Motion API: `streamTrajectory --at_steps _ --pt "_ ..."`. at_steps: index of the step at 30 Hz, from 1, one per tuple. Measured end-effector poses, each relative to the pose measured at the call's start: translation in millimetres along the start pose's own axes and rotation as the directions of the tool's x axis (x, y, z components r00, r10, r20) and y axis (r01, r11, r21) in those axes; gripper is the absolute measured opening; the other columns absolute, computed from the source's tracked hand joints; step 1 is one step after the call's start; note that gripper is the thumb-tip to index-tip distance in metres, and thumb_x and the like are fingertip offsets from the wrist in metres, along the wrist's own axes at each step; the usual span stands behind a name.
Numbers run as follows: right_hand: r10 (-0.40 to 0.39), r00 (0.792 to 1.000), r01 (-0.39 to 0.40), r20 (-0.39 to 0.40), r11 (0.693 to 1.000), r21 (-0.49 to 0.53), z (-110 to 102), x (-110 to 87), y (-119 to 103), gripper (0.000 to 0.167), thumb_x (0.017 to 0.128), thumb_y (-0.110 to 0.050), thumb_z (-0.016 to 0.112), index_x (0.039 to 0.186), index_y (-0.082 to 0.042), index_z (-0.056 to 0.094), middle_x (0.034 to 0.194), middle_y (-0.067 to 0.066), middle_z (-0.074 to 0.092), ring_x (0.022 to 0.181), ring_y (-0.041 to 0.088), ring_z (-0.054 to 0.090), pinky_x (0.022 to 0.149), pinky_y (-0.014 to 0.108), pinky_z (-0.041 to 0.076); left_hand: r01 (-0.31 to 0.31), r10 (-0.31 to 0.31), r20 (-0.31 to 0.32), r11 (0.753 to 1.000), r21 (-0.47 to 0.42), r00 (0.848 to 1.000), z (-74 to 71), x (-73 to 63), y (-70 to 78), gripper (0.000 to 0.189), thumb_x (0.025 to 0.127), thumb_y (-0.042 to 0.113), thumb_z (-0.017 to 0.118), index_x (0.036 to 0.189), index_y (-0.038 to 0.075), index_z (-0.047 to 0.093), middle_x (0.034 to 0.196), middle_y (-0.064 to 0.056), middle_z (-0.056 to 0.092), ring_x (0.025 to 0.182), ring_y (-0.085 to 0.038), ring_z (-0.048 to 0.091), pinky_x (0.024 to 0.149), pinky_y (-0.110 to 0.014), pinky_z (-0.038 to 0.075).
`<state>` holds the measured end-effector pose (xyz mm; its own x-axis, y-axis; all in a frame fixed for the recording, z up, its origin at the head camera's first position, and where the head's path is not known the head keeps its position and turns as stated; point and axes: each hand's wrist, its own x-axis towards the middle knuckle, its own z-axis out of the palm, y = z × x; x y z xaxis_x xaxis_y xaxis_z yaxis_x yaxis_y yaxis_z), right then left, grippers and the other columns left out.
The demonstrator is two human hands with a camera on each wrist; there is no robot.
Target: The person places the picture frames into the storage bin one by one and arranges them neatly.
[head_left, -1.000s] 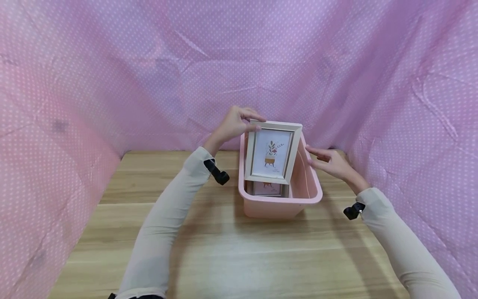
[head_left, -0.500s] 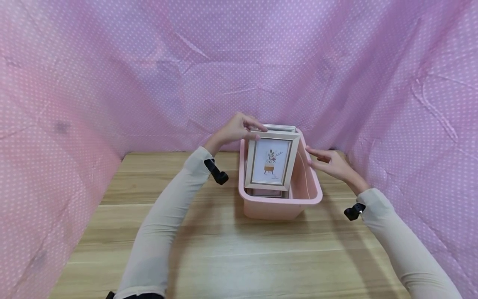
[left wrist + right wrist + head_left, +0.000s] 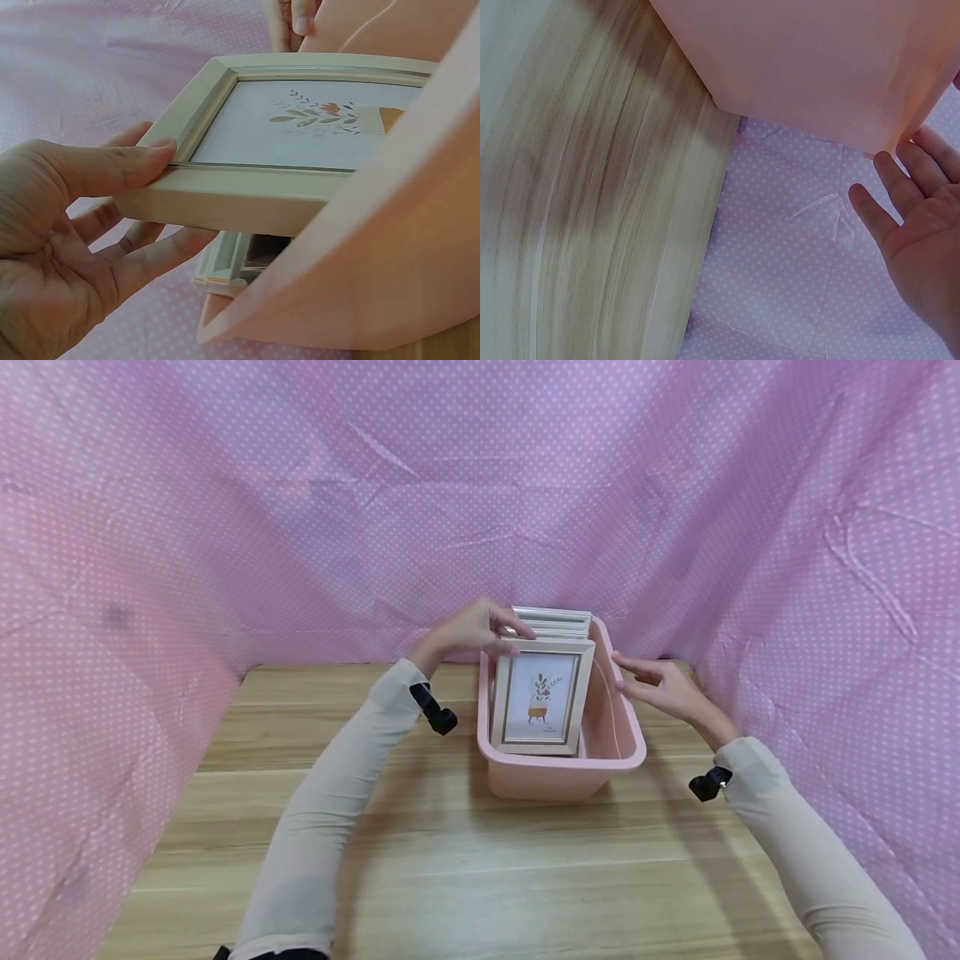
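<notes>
A cream picture frame point(image 3: 542, 693) with a potted-plant print leans in the pink plastic bin point(image 3: 551, 777), its bottom edge near the front wall. My left hand point(image 3: 477, 627) pinches the frame's upper left corner, thumb on the front face and fingers beneath, as the left wrist view shows its corner point(image 3: 161, 180). Behind it, the top edges of more frames point(image 3: 555, 620) rise at the bin's back. My right hand point(image 3: 663, 687) is at the bin's right rim, and its extended fingers point(image 3: 904, 184) reach the outer wall in the right wrist view.
The bin stands on a wood-grain table point(image 3: 465, 877) near its back edge. Pink polka-dot cloth point(image 3: 465, 485) hangs behind and along both sides. Black camera mounts point(image 3: 435, 710) are strapped to both wrists.
The left hand has lowered the picture frame toward the front of the bin, covering the print beneath. More frame edges show behind it. My right hand has stayed at the rim.
</notes>
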<state>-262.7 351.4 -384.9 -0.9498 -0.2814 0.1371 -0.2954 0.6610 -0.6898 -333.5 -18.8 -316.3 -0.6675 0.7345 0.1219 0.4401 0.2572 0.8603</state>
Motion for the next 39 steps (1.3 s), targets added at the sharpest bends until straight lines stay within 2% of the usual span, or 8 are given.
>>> streamTrajectory --at_steps 5,12,17,20,26,31,35,39 --pt "-0.009 1.0 0.009 -0.004 1.0 -0.015 1.6 -0.1 1.4 0.051 0.095 -0.022 0.073 0.144 -0.013 0.059 0.148 0.01 0.057 0.132 0.032 0.057 0.109 0.029 0.05 0.034 -0.033 -0.015 0.999 0.013 0.999 5.5 -1.2 -5.2 0.031 0.085 -0.001 0.077 0.115 0.007 0.077 0.1 -0.006 0.066 0.059 -0.008 0.038 0.051 -0.018 0.034" --pt "-0.025 1.0 0.025 -0.013 1.0 -0.007 0.9 0.6 -1.0 0.05 0.095 -0.017 0.073 0.143 -0.01 0.059 0.147 0.012 0.057 0.132 0.033 0.057 0.109 0.044 0.049 0.017 -0.017 0.009 1.0 0.007 1.0 6.9 0.8 -8.8 0.032 0.085 -0.003 0.075 0.116 0.005 0.076 0.096 -0.006 0.066 0.057 -0.009 0.037 0.052 -0.019 0.033" --pt "-0.023 1.0 0.022 -0.019 0.999 -0.048 -0.4 0.9 -2.1 0.051 0.094 -0.02 0.074 0.143 -0.011 0.059 0.146 0.012 0.057 0.129 0.037 0.059 0.108 0.045 0.05 0.023 -0.024 0.021 1.0 0.021 1.0 7.2 1.0 -9.6 0.032 0.085 -0.002 0.077 0.116 0.007 0.077 0.1 -0.004 0.065 0.068 -0.011 0.041 0.057 -0.02 0.036" --pt "-0.024 0.999 0.022 -0.037 0.998 -0.056 0.2 1.3 1.5 0.051 0.094 -0.026 0.075 0.142 -0.017 0.061 0.145 0.007 0.059 0.126 0.034 0.062 0.107 0.041 0.052 0.039 -0.04 0.042 0.999 0.024 0.998 8.0 1.9 -9.9 0.033 0.086 -0.003 0.076 0.117 0.006 0.076 0.104 -0.007 0.069 0.064 -0.011 0.038 0.057 -0.019 0.035" --pt "-0.012 0.999 0.011 -0.042 1.0 -0.021 3.1 1.1 4.4 0.051 0.093 -0.023 0.076 0.142 -0.016 0.061 0.146 0.008 0.059 0.128 0.031 0.061 0.108 0.04 0.051 0.077 -0.079 0.075 0.997 0.024 0.994 10.3 3.1 -9.5 0.032 0.087 -0.003 0.074 0.119 0.005 0.075 0.12 -0.009 0.075 0.056 -0.008 0.038 0.054 -0.018 0.036" --pt "-0.006 1.0 0.006 -0.027 0.999 -0.032 3.6 0.6 7.3 0.052 0.094 -0.02 0.075 0.143 -0.013 0.059 0.147 0.011 0.057 0.129 0.032 0.06 0.109 0.043 0.049 0.093 -0.099 0.11 0.994 0.053 0.989 11.5 2.6 -12.3 0.033 0.087 -0.002 0.075 0.118 0.006 0.076 0.121 -0.01 0.075 0.052 -0.006 0.04 0.052 -0.017 0.037" --pt "-0.015 1.0 0.015 -0.022 1.0 -0.021 3.8 0.6 7.6 0.052 0.094 -0.018 0.075 0.143 -0.012 0.06 0.146 0.012 0.057 0.129 0.032 0.06 0.109 0.043 0.049 0.104 -0.107 0.131 0.994 0.03 0.985 12.2 1.8 -14.4 0.034 0.087 -0.002 0.074 0.12 0.005 0.074 0.137 -0.015 0.066 0.052 -0.006 0.045 0.054 -0.017 0.045" --pt "-0.03 0.999 0.029 -0.023 0.999 -0.026 2.3 0.3 4.7 0.051 0.094 -0.019 0.074 0.143 -0.013 0.06 0.146 0.011 0.058 0.13 0.032 0.059 0.109 0.043 0.05 0.113 -0.114 0.133 0.994 0.01 0.985 13.1 1.6 -15.9 0.036 0.086 -0.005 0.072 0.121 0.004 0.074 0.13 -0.014 0.069 0.054 -0.006 0.045 0.057 -0.018 0.048"
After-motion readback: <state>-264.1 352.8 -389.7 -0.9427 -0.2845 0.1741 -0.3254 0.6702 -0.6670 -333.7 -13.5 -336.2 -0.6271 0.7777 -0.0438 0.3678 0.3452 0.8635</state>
